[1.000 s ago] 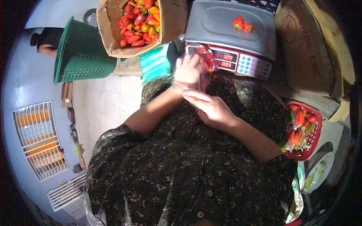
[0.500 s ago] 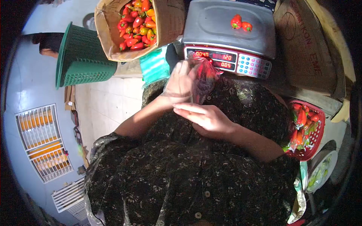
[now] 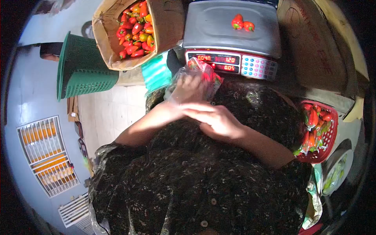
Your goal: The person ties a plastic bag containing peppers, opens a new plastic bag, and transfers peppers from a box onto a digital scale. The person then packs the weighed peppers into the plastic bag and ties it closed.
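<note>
A clear plastic bag [image 3: 215, 87] with red peppers [image 3: 210, 75] inside is held in front of the scale. My left hand [image 3: 188, 91] is wrapped in the film, its fingers curled against the bag and blurred through the plastic. My right hand [image 3: 217, 119] crosses at the left wrist, fingers pressed together at the bag's mouth; its thumb is hidden. Just beyond the bag stands a digital scale [image 3: 205, 37], whose red display [image 3: 219, 62] is lit. Two small red peppers [image 3: 237, 22] rest on its metal plate.
An open cardboard box [image 3: 105, 43] of red and orange peppers stands left of the scale, beside a green basket [image 3: 88, 78]. Green plastic bags [image 3: 156, 72] lie below the box. Right, a red basket [image 3: 333, 131] holds bagged peppers, near a plate [image 3: 344, 178] and a large carton [image 3: 309, 43].
My left hand's fingers have drawn in from a more stretched pose, and the film now covers more of the hand. My right hand stays by the left wrist. The camera view has shifted slightly.
</note>
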{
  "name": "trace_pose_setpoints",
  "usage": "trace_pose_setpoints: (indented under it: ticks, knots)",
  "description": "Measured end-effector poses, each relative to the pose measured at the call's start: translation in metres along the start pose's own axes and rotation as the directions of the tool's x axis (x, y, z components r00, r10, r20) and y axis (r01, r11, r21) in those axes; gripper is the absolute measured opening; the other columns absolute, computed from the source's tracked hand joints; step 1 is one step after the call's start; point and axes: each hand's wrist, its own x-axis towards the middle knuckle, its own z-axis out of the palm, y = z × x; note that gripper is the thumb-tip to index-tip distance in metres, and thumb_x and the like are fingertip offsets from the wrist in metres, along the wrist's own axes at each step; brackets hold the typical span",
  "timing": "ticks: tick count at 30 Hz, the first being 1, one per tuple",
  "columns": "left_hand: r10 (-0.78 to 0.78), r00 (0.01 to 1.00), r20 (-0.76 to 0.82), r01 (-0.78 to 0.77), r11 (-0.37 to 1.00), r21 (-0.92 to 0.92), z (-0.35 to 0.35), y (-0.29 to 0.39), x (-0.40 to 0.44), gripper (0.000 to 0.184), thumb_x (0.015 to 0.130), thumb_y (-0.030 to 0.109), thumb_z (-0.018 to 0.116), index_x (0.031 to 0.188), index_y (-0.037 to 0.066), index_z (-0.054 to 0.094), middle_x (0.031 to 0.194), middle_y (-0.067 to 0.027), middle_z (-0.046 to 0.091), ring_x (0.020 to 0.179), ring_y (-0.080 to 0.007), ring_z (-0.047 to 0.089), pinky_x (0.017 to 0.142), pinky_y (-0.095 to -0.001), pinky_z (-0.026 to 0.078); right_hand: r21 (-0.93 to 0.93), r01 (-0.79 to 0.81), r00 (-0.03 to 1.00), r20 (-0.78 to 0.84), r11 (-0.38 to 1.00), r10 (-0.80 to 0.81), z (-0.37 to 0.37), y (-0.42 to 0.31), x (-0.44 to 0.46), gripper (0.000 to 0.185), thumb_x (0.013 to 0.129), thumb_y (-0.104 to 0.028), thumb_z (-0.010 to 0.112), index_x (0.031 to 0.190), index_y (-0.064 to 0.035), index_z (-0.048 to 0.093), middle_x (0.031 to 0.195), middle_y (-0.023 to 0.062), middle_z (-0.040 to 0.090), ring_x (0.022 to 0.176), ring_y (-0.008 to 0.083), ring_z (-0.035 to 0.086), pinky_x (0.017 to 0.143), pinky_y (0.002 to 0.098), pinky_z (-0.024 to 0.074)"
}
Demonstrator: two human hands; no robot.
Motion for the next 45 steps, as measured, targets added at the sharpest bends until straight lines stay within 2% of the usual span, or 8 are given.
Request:
trace_pose_setpoints:
  ticks: [3,7,11,16,31,37,43,45]
  knots:
    - [0.327,0.765,0.555,-0.076,0.901,-0.427,-0.104,0.014,0.015,0.035,0.084,0.023,0.06,0.114,0.006,0.055,0.11,-0.0128,0.058,0.111,-0.0263,0.053,0.096,-0.041,0.041,0.114,-0.132,0.964,-0.217,0.985,0.155,-0.033,-0.007,0.004,0.06,0.071,0.014,0.045,0.125,-0.0086,0.056,0.129,0.0116,0.054,0.101,0.0149,0.06,0.07,0.0255,0.0491]
    - [0.252,0.94,0.231,0.006,0.661,-0.75,-0.17,0.006,0.059,0.023,0.087,0.018,0.058,0.105,0.005,0.061,0.099,-0.0072,0.064,0.094,-0.0221,0.061,0.085,-0.0327,0.046,0.607,-0.405,0.726,-0.241,0.684,0.644,-0.053,0.015,0.009,0.057,0.074,0.012,0.042,0.127,-0.0032,0.055,0.115,0.0053,0.063,0.064,0.0028,0.051,0.056,0.017,0.0408]
    - [-0.128,0.928,-0.351,-0.062,0.873,-0.483,-0.066,-0.036,0.181,0.043,0.085,0.038,0.06,0.115,0.007,0.059,0.111,-0.0171,0.059,0.101,-0.0294,0.058,0.086,-0.0362,0.047,0.639,-0.306,0.844,-0.161,0.706,0.512,-0.058,0.032,0.011,0.056,0.077,0.009,0.043,0.13,-0.0052,0.052,0.097,-0.0008,0.064,0.058,0.0012,0.045,0.055,0.0176,0.04]
    - [-0.268,0.956,-0.123,0.253,0.959,-0.125,0.002,-0.014,0.245,0.042,0.08,0.043,0.065,0.119,0.028,0.056,0.119,-0.0157,0.05,0.105,-0.0411,0.05,0.086,-0.0488,0.049,0.616,-0.354,0.817,-0.162,0.703,0.554,-0.061,0.034,0.005,0.053,0.079,0.009,0.043,0.13,-0.0039,0.052,0.098,-0.0014,0.063,0.059,0.0006,0.043,0.055,0.0172,0.0387]
    - [-0.044,0.945,-0.325,-0.026,0.978,-0.208,0.027,-0.089,0.208,0.041,0.071,0.021,0.068,0.11,0.021,0.056,0.111,-0.017,0.054,0.097,-0.0339,0.056,0.084,-0.0409,0.047,0.615,-0.373,0.79,-0.182,0.695,0.585,-0.068,0.032,0.015,0.054,0.081,0.009,0.042,0.133,-0.0067,0.049,0.084,-0.005,0.056,0.058,0.0001,0.04,0.055,0.0164,0.0369]
    - [-0.19,0.948,-0.257,-0.273,-0.065,-0.96,-0.062,-0.033,0.113,0.025,0.072,0.005,0.059,0.097,0.006,0.055,0.092,-0.0013,0.053,0.088,-0.0092,0.051,0.079,-0.0244,0.043,0.635,-0.32,0.745,-0.29,0.704,0.6,-0.073,0.033,0.009,0.063,0.076,0.01,0.038,0.137,-0.0053,0.044,0.092,-0.0008,0.056,0.059,0.0026,0.043,0.056,0.0187,0.0395]
    - [0.066,0.984,0.167,0.17,-0.049,-0.984,-0.012,-0.015,0.053,0.029,0.072,0.007,0.065,0.101,0.005,0.057,0.097,-0.0039,0.058,0.095,-0.0154,0.053,0.086,-0.0302,0.042,0.275,-0.416,0.805,-0.331,0.867,0.492,-0.063,0.025,0.02,0.066,0.071,0.008,0.044,0.136,-0.0018,0.042,0.13,0.011,0.046,0.087,0.0096,0.055,0.067,0.0193,0.0445]
    - [-0.02,0.998,-0.052,-0.036,0.478,-0.877,0.0,-0.018,0.048,0.036,0.069,0.006,0.065,0.104,0.008,0.06,0.103,-0.0113,0.061,0.098,-0.0238,0.058,0.088,-0.0375,0.044,0.156,-0.442,0.832,-0.296,0.883,0.468,-0.047,0.015,0.024,0.064,0.07,0.008,0.045,0.134,-0.0003,0.045,0.139,0.0129,0.044,0.095,0.0117,0.058,0.069,0.0194,0.0446]
